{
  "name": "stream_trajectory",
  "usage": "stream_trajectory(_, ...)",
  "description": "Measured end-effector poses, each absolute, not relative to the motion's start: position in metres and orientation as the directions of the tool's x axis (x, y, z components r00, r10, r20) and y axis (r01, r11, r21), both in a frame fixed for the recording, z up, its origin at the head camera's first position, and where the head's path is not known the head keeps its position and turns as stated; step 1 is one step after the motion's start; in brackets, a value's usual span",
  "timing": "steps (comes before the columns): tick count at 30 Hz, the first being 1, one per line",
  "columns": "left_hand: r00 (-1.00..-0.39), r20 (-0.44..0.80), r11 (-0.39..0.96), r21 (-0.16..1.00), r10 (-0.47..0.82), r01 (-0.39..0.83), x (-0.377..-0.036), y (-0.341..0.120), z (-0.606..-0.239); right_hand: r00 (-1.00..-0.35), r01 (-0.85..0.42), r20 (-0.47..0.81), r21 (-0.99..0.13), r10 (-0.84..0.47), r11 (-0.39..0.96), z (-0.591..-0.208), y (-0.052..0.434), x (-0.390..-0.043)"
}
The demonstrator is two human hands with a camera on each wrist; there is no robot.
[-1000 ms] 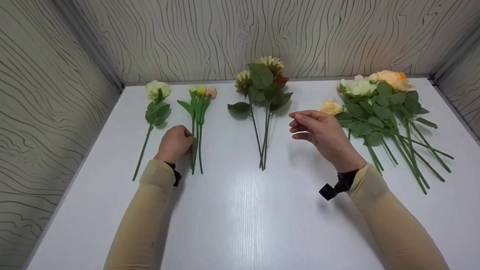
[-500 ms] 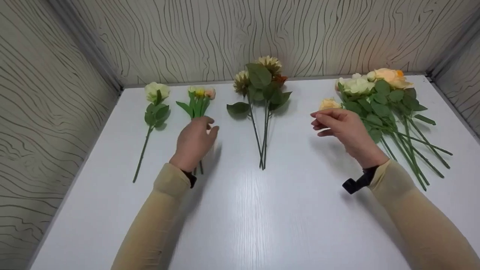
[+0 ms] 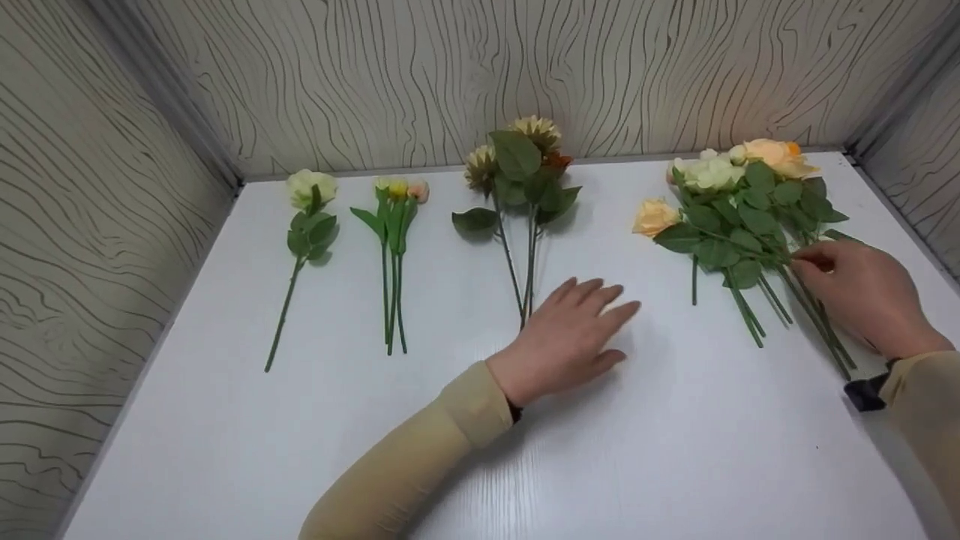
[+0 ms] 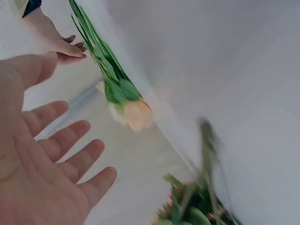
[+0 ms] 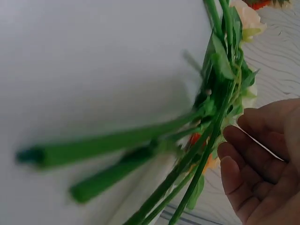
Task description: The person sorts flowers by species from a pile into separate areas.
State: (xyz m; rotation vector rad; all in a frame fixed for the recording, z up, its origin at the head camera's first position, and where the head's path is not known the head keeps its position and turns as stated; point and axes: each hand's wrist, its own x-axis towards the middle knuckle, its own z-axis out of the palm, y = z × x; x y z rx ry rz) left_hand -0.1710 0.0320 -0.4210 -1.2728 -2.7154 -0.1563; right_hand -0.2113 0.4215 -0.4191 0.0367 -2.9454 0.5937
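Observation:
My left hand [image 3: 562, 337], fingers spread and holding nothing, hovers over the table at the lower ends of the middle flower stems [image 3: 514, 262]. In the left wrist view its palm and spread fingers [image 4: 77, 166] show plainly. My right hand [image 3: 870, 292] is at the right-hand pile of roses, over its green stems [image 3: 814, 319]. The right wrist view shows the fingers [image 5: 239, 187] loosely bent beside the stems [image 5: 199, 176], with no stem between them. Peach and white blooms [image 3: 776, 157] top that pile, and a small yellow rose [image 3: 656, 217] lies at its left.
On the white table [image 3: 225, 435] at the left lie a pale single-stem flower [image 3: 309, 187] and several tulips [image 3: 394, 225]. Cream and orange flowers [image 3: 536, 135] with dark leaves lie in the middle. A wood-patterned panel [image 3: 420, 82] stands behind the table.
My left hand has left the tulips and moved right to the middle stems, its fingers spreading. My right hand has moved right, from left of the rose pile to its stems.

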Motion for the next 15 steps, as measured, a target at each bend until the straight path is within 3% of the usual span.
stream_trajectory(7,-0.53,0.132,0.536,-0.009,0.838,0.844,-0.159,0.076,-0.418,-0.986,-0.105,0.153,-0.237,-0.069,0.966,-0.425,0.444,-0.201)
stream_trajectory(15,-0.503,0.149,0.504,0.034,0.851,0.863,-0.156,0.081,-0.419,-0.97,-0.151,0.217,-0.173,-0.112,0.973,-0.429,0.444,-0.196)
